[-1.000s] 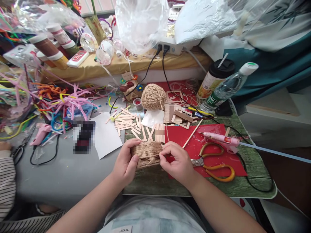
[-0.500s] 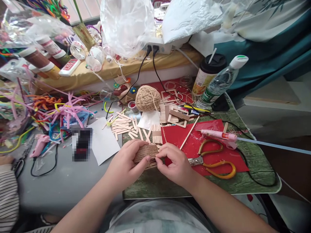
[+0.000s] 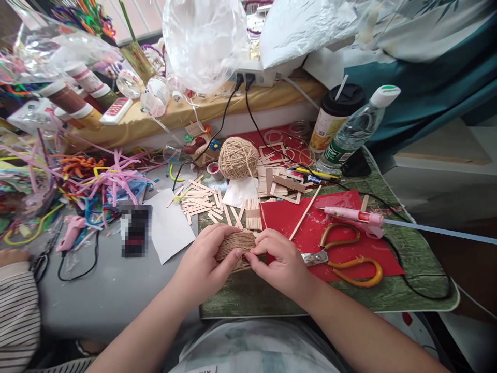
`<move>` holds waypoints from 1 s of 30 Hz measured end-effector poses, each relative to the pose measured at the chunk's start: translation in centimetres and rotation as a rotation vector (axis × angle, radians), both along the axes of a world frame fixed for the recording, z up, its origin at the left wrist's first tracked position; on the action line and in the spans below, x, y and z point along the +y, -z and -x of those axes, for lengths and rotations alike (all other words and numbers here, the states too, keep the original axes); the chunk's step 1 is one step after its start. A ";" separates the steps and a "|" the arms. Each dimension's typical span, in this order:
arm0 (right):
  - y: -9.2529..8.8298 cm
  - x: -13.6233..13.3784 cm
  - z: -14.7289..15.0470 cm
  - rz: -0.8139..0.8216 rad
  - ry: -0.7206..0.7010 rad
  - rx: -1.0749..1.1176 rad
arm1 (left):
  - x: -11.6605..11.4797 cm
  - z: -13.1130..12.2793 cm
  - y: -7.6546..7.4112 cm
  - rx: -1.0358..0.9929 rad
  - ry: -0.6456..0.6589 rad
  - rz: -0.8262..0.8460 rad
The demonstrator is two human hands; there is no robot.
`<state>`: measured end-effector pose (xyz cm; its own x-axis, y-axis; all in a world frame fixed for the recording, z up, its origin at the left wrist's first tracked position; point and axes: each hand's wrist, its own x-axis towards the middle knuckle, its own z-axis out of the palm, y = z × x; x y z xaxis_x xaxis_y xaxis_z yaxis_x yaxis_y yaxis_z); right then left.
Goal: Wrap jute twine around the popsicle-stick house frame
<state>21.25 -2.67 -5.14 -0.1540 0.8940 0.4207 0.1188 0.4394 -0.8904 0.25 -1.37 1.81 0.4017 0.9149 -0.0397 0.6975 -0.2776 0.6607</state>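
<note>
A small block wrapped in brown twine point(image 3: 236, 243) sits between both hands just above the green mat point(image 3: 411, 259). My left hand point(image 3: 204, 267) grips its left end, thumb across the front. My right hand point(image 3: 277, 264) pinches its right side with curled fingers. A strand runs up from the block to the ball of twine point(image 3: 238, 158) further back. Loose wooden craft sticks point(image 3: 202, 199) lie fanned out behind the hands, with a small panel of glued sticks point(image 3: 254, 214) beside them.
Yellow-handled scissors point(image 3: 344, 264) and a pink glue gun point(image 3: 351, 216) lie on red paper point(image 3: 295, 220) to the right. A water bottle point(image 3: 355, 132) and lidded cup point(image 3: 336, 116) stand behind. Pipe cleaners point(image 3: 93, 176) pile at left; another person's striped sleeve point(image 3: 17, 311) shows at far left.
The block has been turned and drawn closer between my hands; my left thumb now lies across its front and my right fingers have closed in on its right side.
</note>
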 end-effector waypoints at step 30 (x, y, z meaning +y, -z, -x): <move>0.0 -0.2 -0.2 -0.059 0.000 -0.089 | 0.0 -0.2 0.4 -0.034 -0.042 -0.006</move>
